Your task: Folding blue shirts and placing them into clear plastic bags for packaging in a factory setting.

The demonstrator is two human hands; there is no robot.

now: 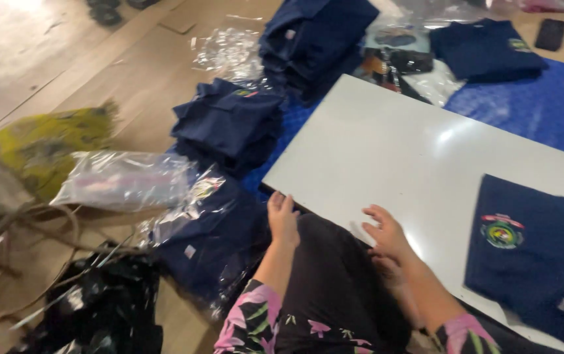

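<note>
Two hands (334, 226) touch one white board (413, 164) bearing one folded shirt (538, 255).

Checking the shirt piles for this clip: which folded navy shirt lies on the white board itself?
The folded navy shirt with the round chest badge, by the right hand; the other navy piles lie off the white board.
</note>
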